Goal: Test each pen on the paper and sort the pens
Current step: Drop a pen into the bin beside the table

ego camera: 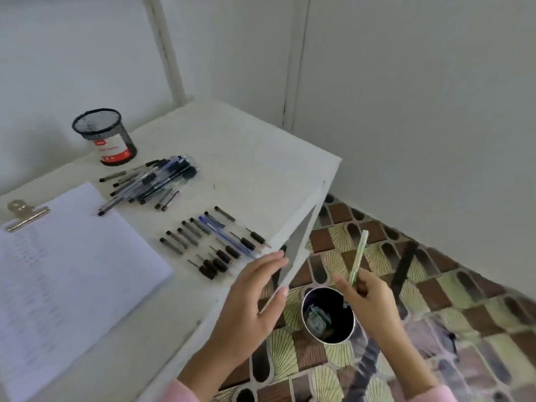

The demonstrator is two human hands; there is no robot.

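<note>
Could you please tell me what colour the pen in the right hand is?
Light green: the slim plastic pen shows best in the head view.

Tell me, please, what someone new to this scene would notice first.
The right hand holding a green pen above a dark cup on the patterned floor stands out first. On the table, a row of pens lies near the edge, with a loose pile behind it.
</note>
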